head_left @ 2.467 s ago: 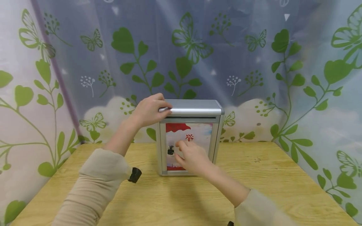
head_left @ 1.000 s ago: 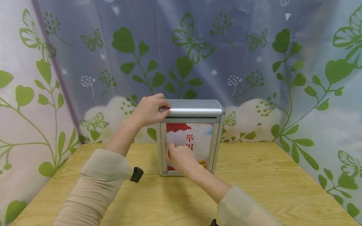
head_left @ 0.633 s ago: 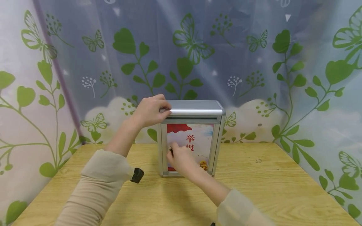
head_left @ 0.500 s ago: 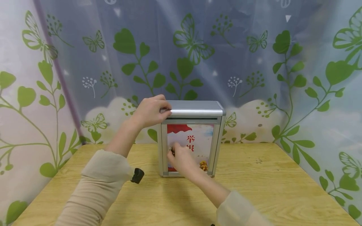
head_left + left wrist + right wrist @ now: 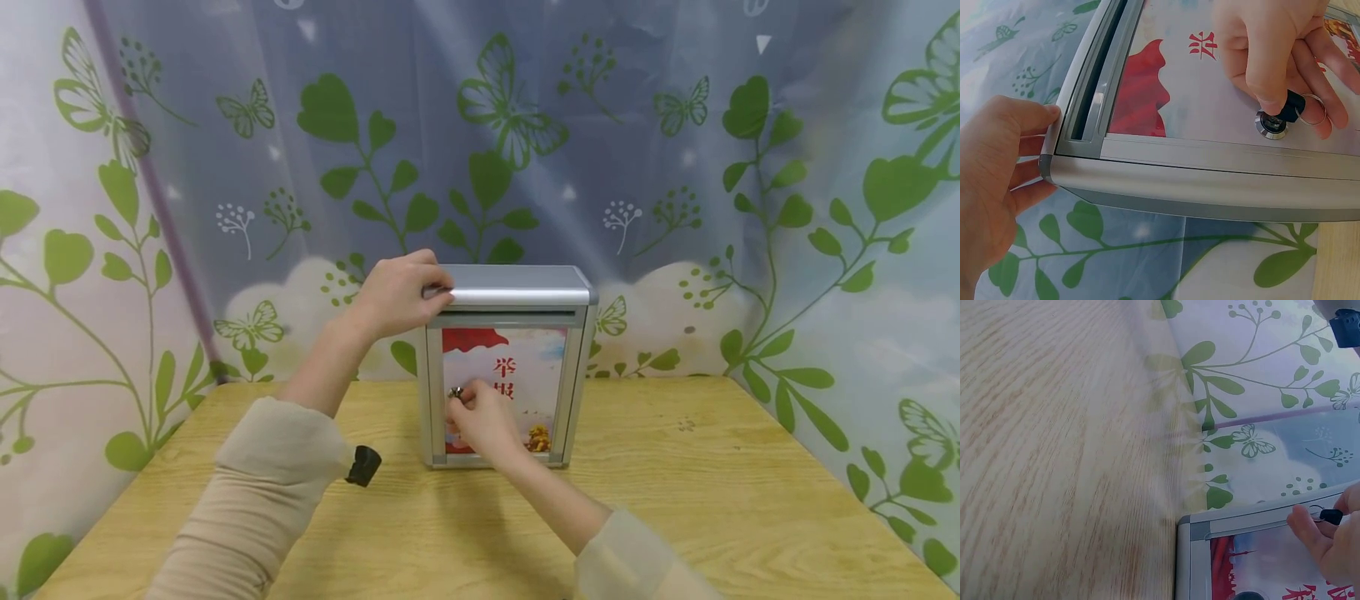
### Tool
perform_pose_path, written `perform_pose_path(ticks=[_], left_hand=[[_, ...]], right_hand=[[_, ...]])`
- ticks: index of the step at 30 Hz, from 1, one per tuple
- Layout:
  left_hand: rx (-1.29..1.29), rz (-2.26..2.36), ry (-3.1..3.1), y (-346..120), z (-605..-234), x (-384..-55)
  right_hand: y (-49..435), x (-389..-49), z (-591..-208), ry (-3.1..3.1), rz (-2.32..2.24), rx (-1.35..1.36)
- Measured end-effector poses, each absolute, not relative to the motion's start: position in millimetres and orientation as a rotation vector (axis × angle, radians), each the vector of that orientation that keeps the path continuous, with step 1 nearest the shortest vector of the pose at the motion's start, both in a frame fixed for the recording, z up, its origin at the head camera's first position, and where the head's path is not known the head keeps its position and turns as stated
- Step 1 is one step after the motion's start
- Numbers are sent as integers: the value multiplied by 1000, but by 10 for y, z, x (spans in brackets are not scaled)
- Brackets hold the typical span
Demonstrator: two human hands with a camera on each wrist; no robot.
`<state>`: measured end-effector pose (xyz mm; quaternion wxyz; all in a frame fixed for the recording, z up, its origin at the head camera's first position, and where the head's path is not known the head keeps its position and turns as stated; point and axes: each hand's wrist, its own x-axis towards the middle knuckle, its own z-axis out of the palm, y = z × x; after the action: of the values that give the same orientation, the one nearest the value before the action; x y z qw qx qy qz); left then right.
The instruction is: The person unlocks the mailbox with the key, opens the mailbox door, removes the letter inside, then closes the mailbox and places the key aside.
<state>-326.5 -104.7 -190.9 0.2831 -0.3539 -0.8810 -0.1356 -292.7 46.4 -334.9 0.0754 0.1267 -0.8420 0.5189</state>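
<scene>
A silver metal letter box (image 5: 517, 296) with a slot under its top edge and a printed front panel stands upright on the wooden table. My left hand (image 5: 401, 292) grips its upper left corner, thumb at the front, fingers behind, as the left wrist view shows. At the panel's left side is a small round chrome lock (image 5: 1270, 127). A black-headed key (image 5: 1291, 106) with a wire ring (image 5: 1313, 110) sits at this lock. My right hand (image 5: 487, 421) pinches the key head between thumb and forefinger, the other fingers spread beside it in the left wrist view.
The wood-grain table (image 5: 675, 500) carries the box near its back edge. Behind it hangs a curtain (image 5: 637, 125) with green leaf and butterfly prints. A black wrist-worn piece (image 5: 363, 465) sticks out from the left sleeve.
My right hand came left from beside the key and took hold of its head. Over the last half second the hand has turned, uncovering the lock. The left hand and box stay put.
</scene>
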Motion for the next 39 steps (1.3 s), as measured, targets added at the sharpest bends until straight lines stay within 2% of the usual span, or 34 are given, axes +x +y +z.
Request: perform_pose_path(ticks=[26,39], left_hand=[[-933,-377,-2453,-1034,-1840,-3261],[-920,-347,-2501,-1028,-1811,-3242]], right_hand=[[508,-2880,-3360,-2528,1543,441],[633,-2754,-3332,-2617,1421,569]])
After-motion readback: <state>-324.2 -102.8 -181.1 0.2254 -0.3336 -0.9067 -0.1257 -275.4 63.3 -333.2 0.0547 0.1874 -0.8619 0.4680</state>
